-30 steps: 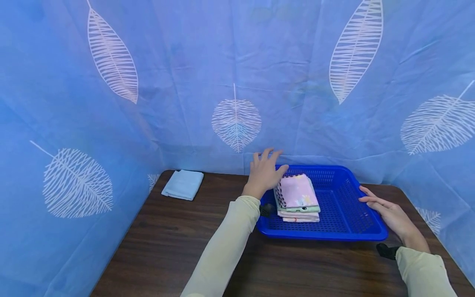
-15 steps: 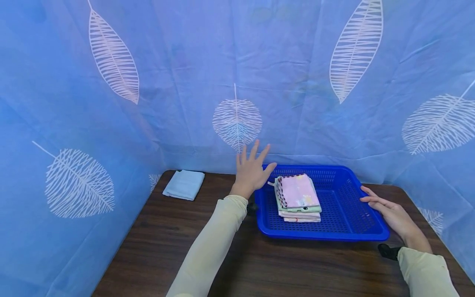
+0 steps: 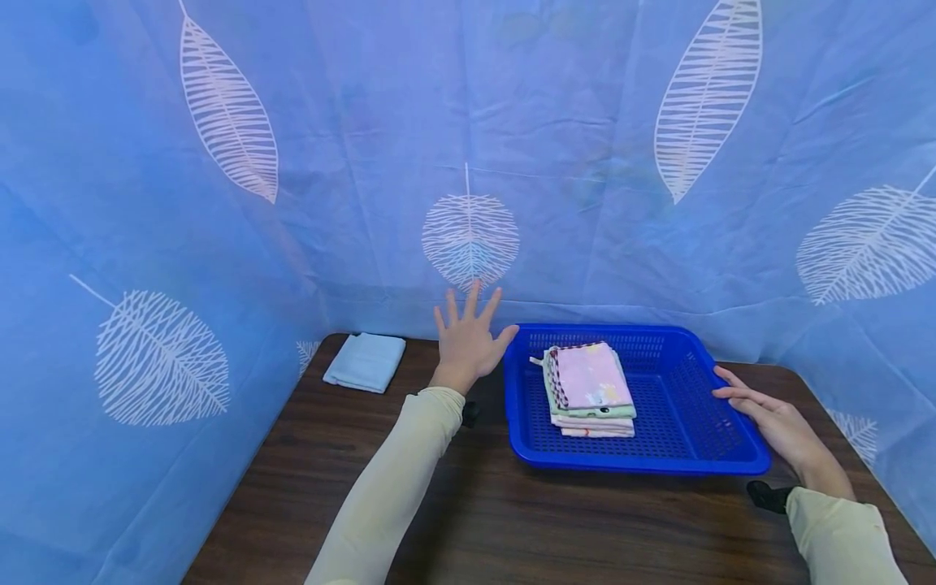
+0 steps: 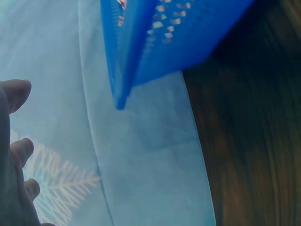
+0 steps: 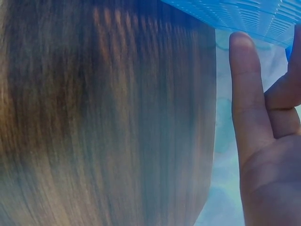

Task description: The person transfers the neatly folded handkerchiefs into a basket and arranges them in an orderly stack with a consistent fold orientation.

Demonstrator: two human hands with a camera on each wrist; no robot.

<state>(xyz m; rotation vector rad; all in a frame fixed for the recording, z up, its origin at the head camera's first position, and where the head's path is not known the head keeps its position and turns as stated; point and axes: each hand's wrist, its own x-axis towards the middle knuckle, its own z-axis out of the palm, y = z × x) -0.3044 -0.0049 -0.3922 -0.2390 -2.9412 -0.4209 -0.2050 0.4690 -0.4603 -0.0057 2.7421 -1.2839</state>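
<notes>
A blue plastic basket [image 3: 636,469] stands on the table, holding a stack of folded cloths [image 3: 592,378] in its left half, a pink one with a checked edge on top. My left hand [image 3: 465,348] is in the air just left of the basket, fingers spread and holding nothing; in the left wrist view its fingertips [image 4: 21,150] are apart from the basket's rim. At the basket's right side, my right hand [image 3: 775,426] touches the outer wall with its fingers. The right wrist view has one straight finger [image 5: 245,70] against the basket wall and another bent beside it.
A folded light blue cloth [image 3: 366,362] lies at the back left corner of the dark wooden table [image 3: 314,487]. A blue curtain [image 3: 366,203] with white leaf patterns hangs close behind the table and along its sides.
My left hand has moved left, from over the cloth stack to outside the basket, and its fingers have spread wider. My right hand stays at the basket's right side.
</notes>
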